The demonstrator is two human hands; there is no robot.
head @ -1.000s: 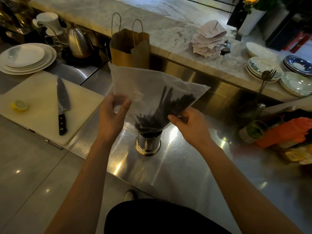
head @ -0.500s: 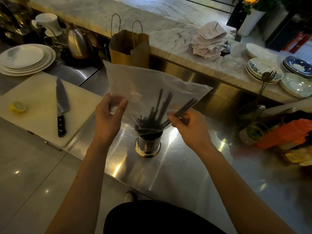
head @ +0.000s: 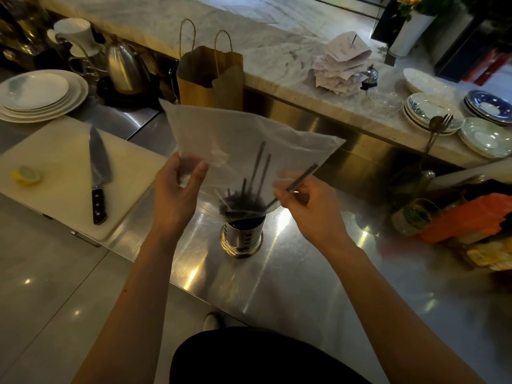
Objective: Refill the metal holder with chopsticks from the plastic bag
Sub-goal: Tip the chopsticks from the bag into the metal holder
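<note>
Chopsticks slid into holder; left grip, right grip pinch bag.

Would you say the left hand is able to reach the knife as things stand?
Probably not yet: the left hand grips the bag, so it must let go first; the way across the board to the knife looks free.

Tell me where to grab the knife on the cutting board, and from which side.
Grip the knife by its black handle, coming from above at the board's near edge: it lies flat, handle nearest, blade pointing away.
</note>
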